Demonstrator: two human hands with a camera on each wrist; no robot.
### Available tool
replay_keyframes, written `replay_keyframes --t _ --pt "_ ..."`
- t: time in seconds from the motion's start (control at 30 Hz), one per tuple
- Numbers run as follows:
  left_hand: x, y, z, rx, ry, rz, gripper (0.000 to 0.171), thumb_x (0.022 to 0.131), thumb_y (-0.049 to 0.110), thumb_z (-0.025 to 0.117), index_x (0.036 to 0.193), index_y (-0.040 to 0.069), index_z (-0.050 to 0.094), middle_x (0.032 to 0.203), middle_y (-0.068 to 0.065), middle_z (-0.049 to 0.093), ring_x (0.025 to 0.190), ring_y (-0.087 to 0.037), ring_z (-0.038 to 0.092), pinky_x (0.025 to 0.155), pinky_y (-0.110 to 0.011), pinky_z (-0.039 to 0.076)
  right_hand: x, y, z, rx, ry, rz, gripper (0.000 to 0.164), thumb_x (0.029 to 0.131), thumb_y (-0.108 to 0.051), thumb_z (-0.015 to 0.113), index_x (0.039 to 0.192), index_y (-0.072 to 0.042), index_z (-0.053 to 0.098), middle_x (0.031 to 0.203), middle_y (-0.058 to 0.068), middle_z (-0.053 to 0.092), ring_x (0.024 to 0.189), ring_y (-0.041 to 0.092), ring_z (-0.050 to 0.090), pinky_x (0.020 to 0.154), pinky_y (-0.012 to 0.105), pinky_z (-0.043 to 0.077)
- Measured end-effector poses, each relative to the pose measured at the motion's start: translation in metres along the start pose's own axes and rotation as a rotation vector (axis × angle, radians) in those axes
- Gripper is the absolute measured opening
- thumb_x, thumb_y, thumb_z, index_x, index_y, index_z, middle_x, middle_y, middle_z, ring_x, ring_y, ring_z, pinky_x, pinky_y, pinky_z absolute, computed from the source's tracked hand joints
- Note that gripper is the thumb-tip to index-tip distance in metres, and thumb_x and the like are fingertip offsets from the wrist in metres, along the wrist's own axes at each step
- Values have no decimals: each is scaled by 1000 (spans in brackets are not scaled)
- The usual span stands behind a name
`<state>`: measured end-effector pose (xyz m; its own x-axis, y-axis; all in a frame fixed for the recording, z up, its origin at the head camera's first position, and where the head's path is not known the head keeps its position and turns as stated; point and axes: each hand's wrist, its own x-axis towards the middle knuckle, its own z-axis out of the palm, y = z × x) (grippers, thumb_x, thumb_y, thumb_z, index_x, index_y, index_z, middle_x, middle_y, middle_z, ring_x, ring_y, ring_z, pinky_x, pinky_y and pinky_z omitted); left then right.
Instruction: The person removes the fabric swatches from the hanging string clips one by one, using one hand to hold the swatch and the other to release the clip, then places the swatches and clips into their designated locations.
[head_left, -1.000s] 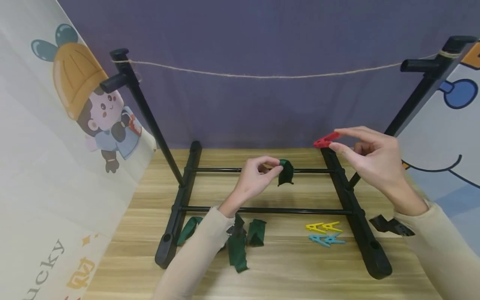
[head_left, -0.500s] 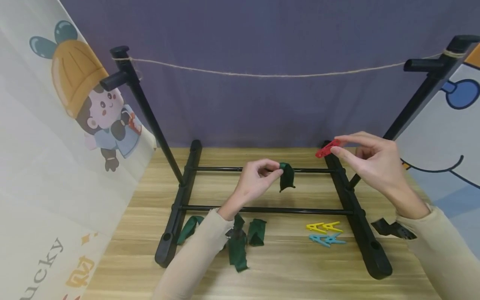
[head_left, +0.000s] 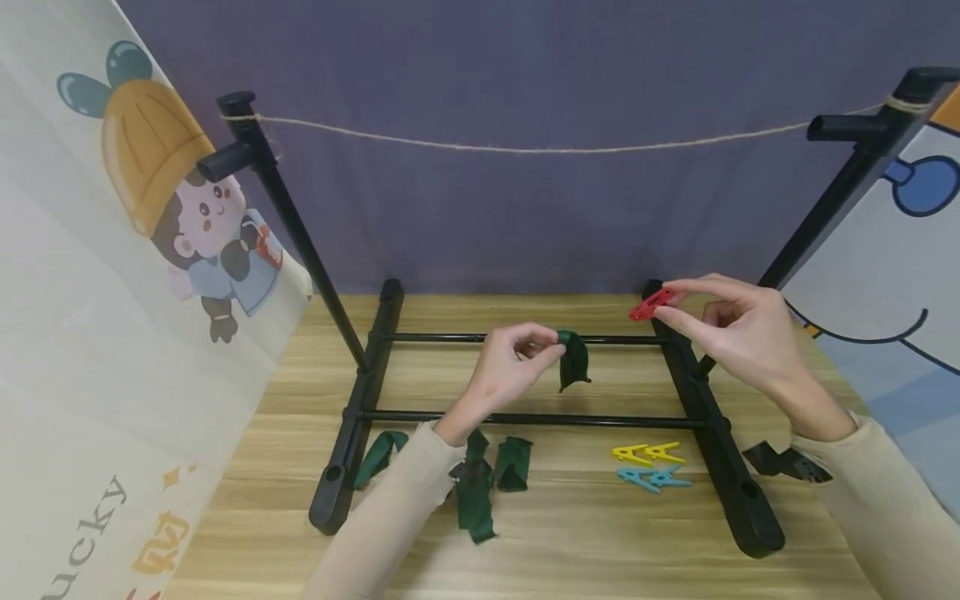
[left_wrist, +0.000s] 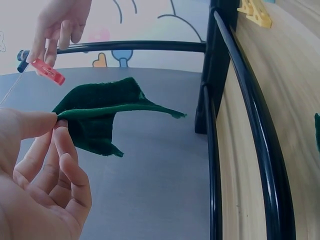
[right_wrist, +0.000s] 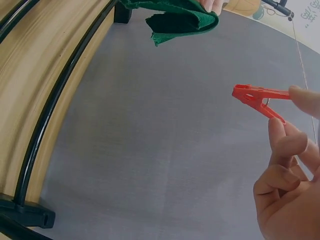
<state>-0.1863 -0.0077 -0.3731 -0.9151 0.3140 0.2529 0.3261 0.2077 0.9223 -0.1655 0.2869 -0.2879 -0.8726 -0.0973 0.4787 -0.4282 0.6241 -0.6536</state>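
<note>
My left hand (head_left: 510, 362) pinches a folded piece of dark green cloth (head_left: 575, 362) between thumb and fingertip, above the table in the middle of the black rack. In the left wrist view the cloth (left_wrist: 102, 115) hangs doubled over, its frayed ends apart. My right hand (head_left: 738, 342) is farther right, holding a red clothespin (head_left: 649, 305) by its two handles between thumb and finger. The right wrist view shows the clothespin (right_wrist: 257, 97) apart from the cloth. Above both hands, a thin string (head_left: 525, 151) sags between the rack's posts, with nothing hung on it.
The black rack (head_left: 525, 419) stands on a wooden table (head_left: 600, 542). Several green cloth strips (head_left: 474, 492) lie at the front left. Yellow clothespins (head_left: 647, 453) and blue clothespins (head_left: 652, 478) lie at the front right. A grey-purple curtain (head_left: 510, 225) closes the back.
My right hand has come down a little with the red clothespin, whose tilt has changed slightly. My left hand has sunk slightly, still pinching the green cloth.
</note>
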Motion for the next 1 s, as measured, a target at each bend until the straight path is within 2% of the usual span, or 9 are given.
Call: replay_keyframes --t 0.33,0.67,1.0 --pt "-6 -4 0 21 -16 5 19 101 23 75 114 11 80 106 -7 80 83 -11 67 76 -27 57 -4 4 1 3 -28 19 28 87 -9 88 113 -13 82 51 -6 53 42 8 39 41 32 26" --pt "-11 -10 -2 14 -33 2 18 100 22 75 113 11 80 105 -9 79 84 -18 69 74 -27 57 -6 3 0 -2 -60 29 24 88 -12 88 112 -14 82 51 -5 53 42 9 39 40 32 26" --pt "-16 -14 -4 33 -46 -12 16 100 21 75 110 9 79 104 -6 79 82 -9 68 75 -27 58 -11 8 2 -17 -105 65 28 87 -16 90 114 -15 82 50 -3 50 42 12 38 40 31 28"
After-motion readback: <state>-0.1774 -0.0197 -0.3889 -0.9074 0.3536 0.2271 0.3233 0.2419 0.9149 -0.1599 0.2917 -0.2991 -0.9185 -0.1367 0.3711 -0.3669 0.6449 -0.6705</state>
